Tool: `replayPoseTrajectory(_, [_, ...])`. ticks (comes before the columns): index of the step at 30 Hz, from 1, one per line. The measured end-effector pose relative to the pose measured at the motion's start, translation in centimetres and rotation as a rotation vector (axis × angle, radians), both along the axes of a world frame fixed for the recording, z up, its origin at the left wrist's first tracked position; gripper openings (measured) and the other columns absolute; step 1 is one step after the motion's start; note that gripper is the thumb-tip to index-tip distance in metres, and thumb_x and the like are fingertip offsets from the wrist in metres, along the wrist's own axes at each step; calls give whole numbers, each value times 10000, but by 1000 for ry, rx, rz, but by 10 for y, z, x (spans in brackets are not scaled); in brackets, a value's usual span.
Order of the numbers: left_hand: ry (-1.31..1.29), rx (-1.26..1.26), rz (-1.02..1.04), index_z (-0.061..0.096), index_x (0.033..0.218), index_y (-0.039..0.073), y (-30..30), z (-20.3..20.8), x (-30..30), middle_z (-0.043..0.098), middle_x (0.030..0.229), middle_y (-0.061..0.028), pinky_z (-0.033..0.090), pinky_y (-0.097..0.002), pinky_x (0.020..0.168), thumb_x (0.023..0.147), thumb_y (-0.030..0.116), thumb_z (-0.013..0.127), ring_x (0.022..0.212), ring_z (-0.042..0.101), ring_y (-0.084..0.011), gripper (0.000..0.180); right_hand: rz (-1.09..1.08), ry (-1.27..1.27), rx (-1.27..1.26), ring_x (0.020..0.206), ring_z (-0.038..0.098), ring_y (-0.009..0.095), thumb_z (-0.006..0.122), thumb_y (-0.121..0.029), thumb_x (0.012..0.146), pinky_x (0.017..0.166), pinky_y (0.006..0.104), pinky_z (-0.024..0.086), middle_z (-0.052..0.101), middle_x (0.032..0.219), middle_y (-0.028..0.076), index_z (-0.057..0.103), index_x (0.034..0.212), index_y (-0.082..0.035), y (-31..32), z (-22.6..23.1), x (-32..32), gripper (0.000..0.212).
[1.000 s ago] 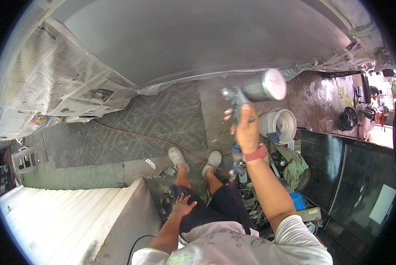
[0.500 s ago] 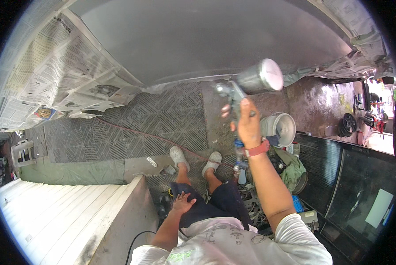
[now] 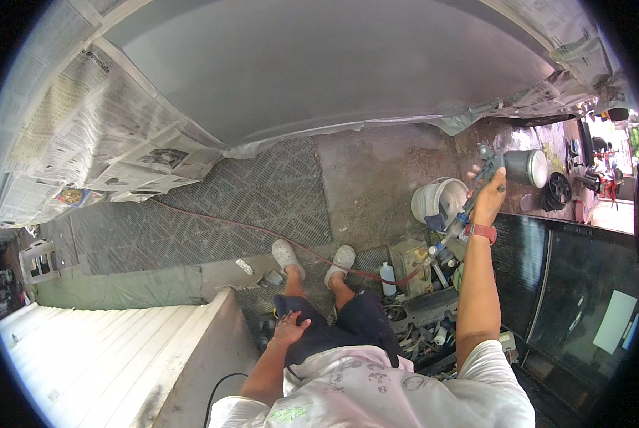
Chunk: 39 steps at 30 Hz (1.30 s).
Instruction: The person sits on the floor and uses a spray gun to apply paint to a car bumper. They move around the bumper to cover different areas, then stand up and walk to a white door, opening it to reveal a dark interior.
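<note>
My right hand, a red band at its wrist, is wrapped round the handle of a spray gun. The gun's metal cup points out to the right, and a blue fitting hangs below the handle. It is held out to the far right, above a white bucket and apart from the grey panel. Against the dark shorts over my thigh rests my left hand, fingers spread and holding nothing. The panel is bordered by newspaper masking.
A red hose crosses the patterned mat and passes my feet. Tools, a white bottle and a box crowd the floor at right. A dark glass sheet stands beyond them; a white ribbed surface lies at lower left.
My right hand has swung the spray gun right and away from the panel's lower edge, and its cup has turned more sideways. My left hand stays on the thigh.
</note>
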<state>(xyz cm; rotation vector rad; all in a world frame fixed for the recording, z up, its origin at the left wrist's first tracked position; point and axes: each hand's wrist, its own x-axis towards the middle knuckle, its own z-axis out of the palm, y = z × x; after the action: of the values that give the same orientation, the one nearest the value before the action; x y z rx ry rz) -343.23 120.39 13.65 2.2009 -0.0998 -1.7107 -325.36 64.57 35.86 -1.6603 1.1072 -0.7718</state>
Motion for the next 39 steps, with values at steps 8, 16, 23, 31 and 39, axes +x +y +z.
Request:
replayPoseTrajectory(8, [-38, -39, 81, 480, 1553, 124, 2, 13, 7, 396, 1638, -206, 273, -441, 1261, 979, 674, 533, 1531, 353, -364, 796, 104, -77, 112, 705, 707, 161, 341, -484, 1133, 442, 268, 492, 727, 889, 96, 615, 1181, -36, 59, 12, 16, 528])
replayPoseTrajectory(16, [-8, -1, 102, 453, 1572, 141, -1, 26, 13, 348, 1667, -188, 246, -434, 1275, 982, 672, 530, 1555, 307, -349, 798, 600, -37, 321, 741, 665, 86, 425, -508, 1111, 470, 211, 475, 713, 936, 29, 607, 1401, -101, 212, 32, 54, 532])
replayPoseTrajectory(23, [14, 1, 117, 427, 1591, 164, 4, 26, 10, 311, 1687, -180, 243, -442, 1279, 983, 663, 534, 1560, 297, -353, 795, 966, -152, 483, 787, 663, 92, 437, -514, 1106, 494, 210, 460, 714, 969, 56, 535, 1506, -82, 249, 59, 75, 597])
replayPoseTrajectory(31, [-14, -21, 98, 458, 1561, 90, 0, 34, 9, 391, 1643, -192, 247, -412, 1275, 996, 649, 520, 1559, 308, -313, 797, 620, -92, 257, 808, 708, 159, 331, -507, 1124, 490, 251, 486, 727, 949, 94, 578, 1395, -67, 159, 58, 62, 572])
replayPoseTrajectory(39, [-14, -21, 89, 463, 1559, 89, -1, 31, 11, 395, 1640, -196, 262, -417, 1269, 996, 656, 518, 1544, 339, -318, 801, 157, -137, 123, 787, 713, 174, 340, -529, 1119, 469, 272, 493, 737, 978, 116, 604, 1308, -42, 30, 47, 5, 585])
